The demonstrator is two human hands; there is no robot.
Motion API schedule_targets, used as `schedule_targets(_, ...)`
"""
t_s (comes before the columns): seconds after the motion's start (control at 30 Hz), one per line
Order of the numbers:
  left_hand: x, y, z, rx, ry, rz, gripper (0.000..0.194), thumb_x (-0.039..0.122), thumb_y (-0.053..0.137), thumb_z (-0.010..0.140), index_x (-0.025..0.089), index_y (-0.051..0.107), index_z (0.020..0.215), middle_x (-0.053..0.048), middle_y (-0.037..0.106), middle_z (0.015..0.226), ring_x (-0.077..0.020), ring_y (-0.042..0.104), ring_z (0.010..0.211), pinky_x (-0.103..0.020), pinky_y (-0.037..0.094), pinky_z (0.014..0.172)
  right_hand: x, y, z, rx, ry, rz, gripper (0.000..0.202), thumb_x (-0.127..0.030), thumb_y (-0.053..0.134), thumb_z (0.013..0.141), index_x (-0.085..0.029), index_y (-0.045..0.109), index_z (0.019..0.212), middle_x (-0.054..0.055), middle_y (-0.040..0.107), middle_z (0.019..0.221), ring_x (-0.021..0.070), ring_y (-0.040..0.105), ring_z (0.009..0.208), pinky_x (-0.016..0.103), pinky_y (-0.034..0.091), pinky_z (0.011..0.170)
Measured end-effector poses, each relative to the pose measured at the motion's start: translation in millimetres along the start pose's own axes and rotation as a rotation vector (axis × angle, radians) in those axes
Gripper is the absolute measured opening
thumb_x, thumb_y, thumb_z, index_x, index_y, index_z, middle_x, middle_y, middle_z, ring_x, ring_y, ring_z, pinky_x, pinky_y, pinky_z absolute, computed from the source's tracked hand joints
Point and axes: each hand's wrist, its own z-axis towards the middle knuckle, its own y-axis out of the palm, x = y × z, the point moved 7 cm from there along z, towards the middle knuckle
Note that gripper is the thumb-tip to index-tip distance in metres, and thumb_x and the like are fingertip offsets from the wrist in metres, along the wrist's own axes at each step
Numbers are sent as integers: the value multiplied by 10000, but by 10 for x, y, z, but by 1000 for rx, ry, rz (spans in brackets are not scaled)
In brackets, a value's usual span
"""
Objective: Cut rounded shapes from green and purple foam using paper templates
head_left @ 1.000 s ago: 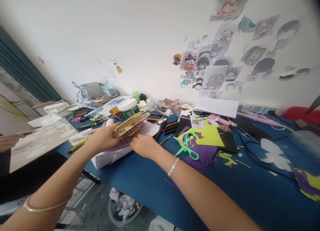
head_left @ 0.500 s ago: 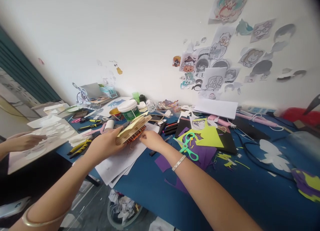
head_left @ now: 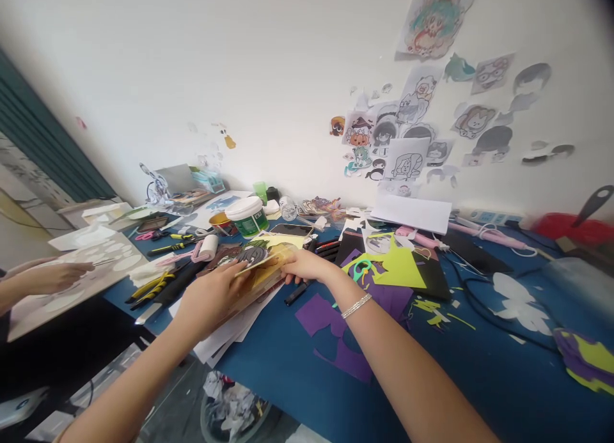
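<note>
Between my two hands is a shallow wooden frame [head_left: 261, 283] with a brownish, glossy-looking face, tilted above a stack of white paper [head_left: 211, 347]. My left hand [head_left: 211, 299] grips its left side, the fingers wrapped over the edge. At the far right corner my right hand [head_left: 302, 265] is closed on it, some fingers curled beneath. A dark-haired cartoon cutout [head_left: 252, 254] shows just behind the frame; I cannot tell whether it is attached. A black marker [head_left: 295, 294] lies under my right hand, and green scissors [head_left: 363, 270] rest on coloured paper to the right.
Purple paper scraps [head_left: 319, 315] and a yellow-green sheet [head_left: 400, 267] cover the table's middle. A white-lidded tub [head_left: 247, 216] stands behind. Yellow-black pliers [head_left: 151, 286] lie left. Another person's hand [head_left: 62, 273] works at far left. Below the edge is a waste bin [head_left: 235, 404].
The frame has turned over from its upright tilt, so the orange-striped underside is hidden and a broad brownish face shows. My right hand has moved up onto its far right corner.
</note>
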Motion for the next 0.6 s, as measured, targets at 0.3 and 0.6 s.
schedule_targets(0.3, -161, -103, 72, -48, -166, -59, 569, 483, 161, 850, 166, 630, 912, -116, 685, 787, -262, 631, 701, -296, 426, 537, 29, -148, -3, 151, 45, 92, 180, -222, 470, 775, -136, 570, 653, 54, 671, 759, 72, 505, 477, 140, 356, 361)
schedule_targets(0.6, -34, -133, -12, 23, -71, -48, 457, 381, 170, 872, 219, 517, 1122, -92, 659, 969, -262, 625, 806, -303, 426, 592, -37, -174, 16, 269, -41, -28, 182, -226, 463, 802, -154, 598, 900, 33, 659, 746, 120, 572, 577, 198, 427, 485)
